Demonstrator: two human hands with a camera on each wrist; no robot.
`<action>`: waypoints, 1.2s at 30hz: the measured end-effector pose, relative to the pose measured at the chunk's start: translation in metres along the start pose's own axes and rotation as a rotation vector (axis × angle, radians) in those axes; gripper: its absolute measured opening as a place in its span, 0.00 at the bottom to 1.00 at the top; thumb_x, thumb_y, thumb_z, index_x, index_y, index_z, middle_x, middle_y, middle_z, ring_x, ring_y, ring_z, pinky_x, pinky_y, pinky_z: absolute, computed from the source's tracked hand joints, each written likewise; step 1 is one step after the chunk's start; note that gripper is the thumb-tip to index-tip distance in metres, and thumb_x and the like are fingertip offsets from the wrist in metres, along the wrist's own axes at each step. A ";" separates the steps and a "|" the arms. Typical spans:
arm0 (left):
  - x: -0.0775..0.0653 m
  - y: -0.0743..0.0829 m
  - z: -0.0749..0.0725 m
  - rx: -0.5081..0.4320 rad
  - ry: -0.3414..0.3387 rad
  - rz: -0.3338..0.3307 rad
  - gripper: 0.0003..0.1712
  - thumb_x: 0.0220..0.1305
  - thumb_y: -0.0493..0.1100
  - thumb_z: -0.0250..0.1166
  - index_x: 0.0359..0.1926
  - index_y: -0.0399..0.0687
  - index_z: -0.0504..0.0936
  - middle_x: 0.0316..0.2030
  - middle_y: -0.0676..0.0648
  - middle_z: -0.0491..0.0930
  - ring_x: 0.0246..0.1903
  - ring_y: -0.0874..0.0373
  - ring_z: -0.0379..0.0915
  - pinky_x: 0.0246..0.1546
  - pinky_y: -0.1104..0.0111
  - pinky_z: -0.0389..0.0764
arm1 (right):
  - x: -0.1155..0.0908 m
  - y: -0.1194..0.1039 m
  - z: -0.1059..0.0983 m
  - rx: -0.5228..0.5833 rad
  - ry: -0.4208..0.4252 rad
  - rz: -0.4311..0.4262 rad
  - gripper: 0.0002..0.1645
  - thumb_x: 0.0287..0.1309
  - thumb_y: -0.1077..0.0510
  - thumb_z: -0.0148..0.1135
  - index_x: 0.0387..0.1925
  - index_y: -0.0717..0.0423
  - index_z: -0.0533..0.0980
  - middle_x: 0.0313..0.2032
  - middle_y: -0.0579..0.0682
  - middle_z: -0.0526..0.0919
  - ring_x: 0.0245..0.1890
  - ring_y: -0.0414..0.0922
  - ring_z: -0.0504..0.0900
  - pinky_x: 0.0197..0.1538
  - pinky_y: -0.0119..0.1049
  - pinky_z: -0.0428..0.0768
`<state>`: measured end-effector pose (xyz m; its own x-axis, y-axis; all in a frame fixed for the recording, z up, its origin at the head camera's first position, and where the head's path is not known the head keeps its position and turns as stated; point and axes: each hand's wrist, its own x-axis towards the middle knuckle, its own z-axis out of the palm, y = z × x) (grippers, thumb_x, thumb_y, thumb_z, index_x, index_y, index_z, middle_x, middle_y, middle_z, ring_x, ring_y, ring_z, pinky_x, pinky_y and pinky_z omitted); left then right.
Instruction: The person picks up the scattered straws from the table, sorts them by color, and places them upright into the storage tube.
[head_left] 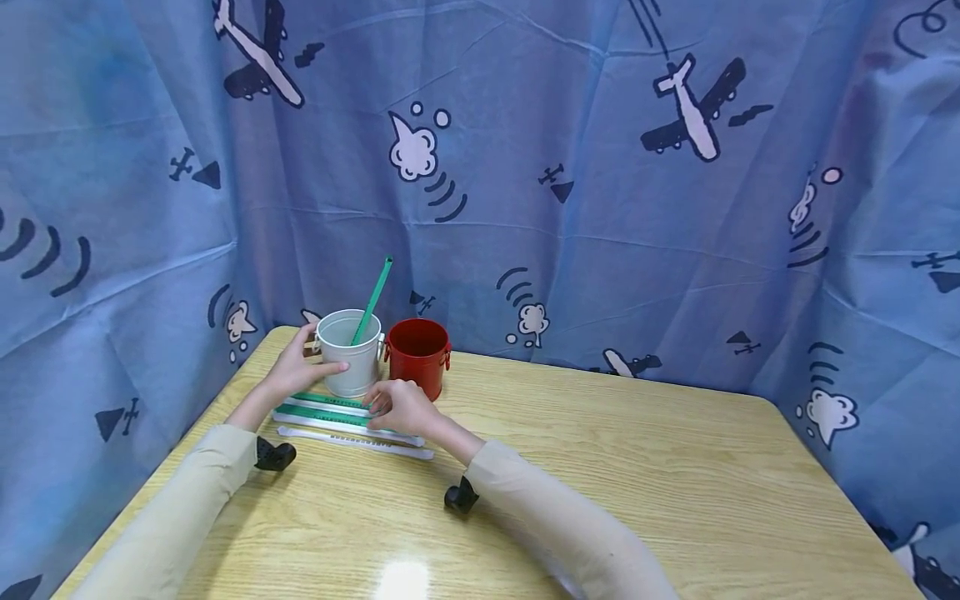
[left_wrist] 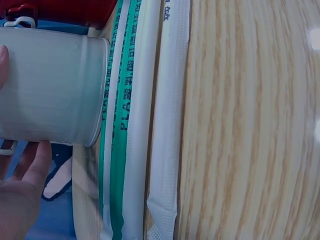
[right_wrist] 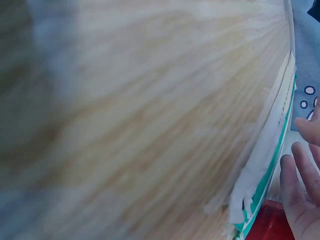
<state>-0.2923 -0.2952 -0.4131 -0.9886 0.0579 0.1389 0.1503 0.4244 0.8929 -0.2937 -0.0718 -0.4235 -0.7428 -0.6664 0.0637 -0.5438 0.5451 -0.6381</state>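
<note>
Head: white bucket [head_left: 357, 367] in left grip [head_left: 291, 368].

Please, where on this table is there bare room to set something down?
Mostly on the right: the table between the right sleeve, red bucket and curtain is bare. A smaller patch lies between that sleeve and the left sleeve, nearer than the straws. The far left is crowded: white bucket, straws, left hand and right hand are close together.

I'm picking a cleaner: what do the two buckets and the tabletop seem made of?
White bucket: probably painted metal, given its smooth, softly shiny wall and lipped edge; maybe plastic. Red bucket: likewise, by its glossy wall. Tabletop: wood or wood-look laminate; grain shows, a bright reflection suggests gloss.
</note>
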 end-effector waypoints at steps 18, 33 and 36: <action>-0.001 0.006 0.002 -0.007 -0.009 0.001 0.52 0.60 0.39 0.67 0.74 0.34 0.41 0.68 0.26 0.51 0.64 0.26 0.54 0.59 0.40 0.69 | -0.001 -0.004 0.006 -0.235 -0.019 -0.034 0.10 0.51 0.60 0.71 0.39 0.53 0.85 0.32 0.46 0.87 0.28 0.33 0.79 0.34 0.18 0.76; 0.004 -0.010 0.002 0.008 0.003 0.006 0.54 0.58 0.43 0.69 0.74 0.39 0.43 0.67 0.29 0.54 0.64 0.28 0.56 0.59 0.42 0.70 | 0.001 -0.012 0.010 -0.358 -0.035 -0.038 0.08 0.53 0.59 0.70 0.37 0.51 0.86 0.25 0.44 0.83 0.24 0.33 0.72 0.28 0.19 0.70; 0.005 -0.009 0.002 0.009 0.006 0.003 0.54 0.58 0.44 0.70 0.74 0.39 0.44 0.67 0.30 0.55 0.64 0.29 0.57 0.59 0.42 0.71 | 0.001 -0.012 0.010 -0.359 -0.026 -0.027 0.07 0.53 0.57 0.71 0.36 0.50 0.86 0.26 0.43 0.83 0.24 0.33 0.72 0.29 0.19 0.70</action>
<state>-0.2991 -0.2970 -0.4216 -0.9881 0.0541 0.1439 0.1531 0.4320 0.8888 -0.2841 -0.0842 -0.4239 -0.7184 -0.6935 0.0546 -0.6692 0.6676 -0.3262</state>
